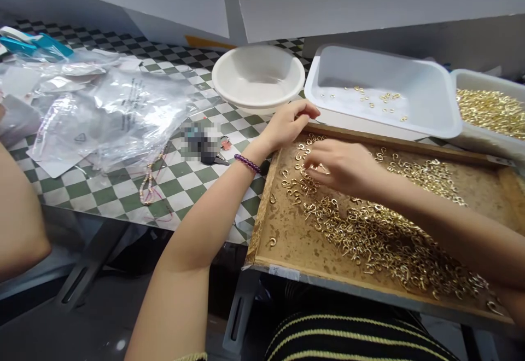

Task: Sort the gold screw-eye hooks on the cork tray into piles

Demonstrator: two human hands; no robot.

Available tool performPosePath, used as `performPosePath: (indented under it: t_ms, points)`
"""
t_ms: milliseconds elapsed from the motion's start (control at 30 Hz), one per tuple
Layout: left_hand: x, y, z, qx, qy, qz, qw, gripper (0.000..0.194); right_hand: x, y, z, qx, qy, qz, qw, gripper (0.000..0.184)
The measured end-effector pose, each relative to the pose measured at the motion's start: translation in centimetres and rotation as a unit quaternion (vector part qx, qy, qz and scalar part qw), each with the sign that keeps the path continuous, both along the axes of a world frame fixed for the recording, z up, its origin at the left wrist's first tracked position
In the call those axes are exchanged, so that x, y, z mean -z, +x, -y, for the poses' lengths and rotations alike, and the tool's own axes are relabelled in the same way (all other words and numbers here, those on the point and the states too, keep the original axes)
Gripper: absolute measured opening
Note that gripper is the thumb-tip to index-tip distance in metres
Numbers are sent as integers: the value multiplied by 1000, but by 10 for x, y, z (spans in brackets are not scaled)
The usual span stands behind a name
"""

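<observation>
Triangle sign (80, 137) on bag (71, 123) (print (130, 104) blurred).

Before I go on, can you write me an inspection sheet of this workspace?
Surface: checkered table; tray at right.
Job's things: gold hooks spread in the tray; gold pieces in two tubs; bowl.
Clutter: plastic bags, half-blurred tool, bead strand at left.
Hands: left hand at the tray's far left corner; right hand over hooks, fingers curled, grip unclear.
Cables: nothing seen.
Surroundings: another person's arm at left edge; white panels behind.
</observation>
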State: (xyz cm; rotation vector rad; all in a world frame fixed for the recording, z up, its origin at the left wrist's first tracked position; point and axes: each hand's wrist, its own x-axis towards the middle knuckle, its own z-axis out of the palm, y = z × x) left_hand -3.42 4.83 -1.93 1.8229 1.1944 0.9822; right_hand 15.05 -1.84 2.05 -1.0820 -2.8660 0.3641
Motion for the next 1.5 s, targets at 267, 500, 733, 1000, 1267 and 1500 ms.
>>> performPosePath:
  t_ms: [267,500,733,1000,1267,1500]
  points:
    - [2,2,-4,-52,-27,137,989,34,-29,76,-51,309,186,-62,931,37]
    - [0,1,-2,-51,-27,110,992,31,13,31,-31,109,128,-23,986,37]
    - [-2,1,-1,-50,-24,79,995,30,25,1,-36,146,73,103,981,37]
    - [2,1,-3,-35,-12,71,997,29,18,34,-29,89,26,7,996,39]
    - [-3,2,0,-40,-14,48,998,28,23,37,-50,128,95,52,986,37]
    - [0,1,-2,-38,-6,24,999,28,27,38,-56,73,92,98,988,34]
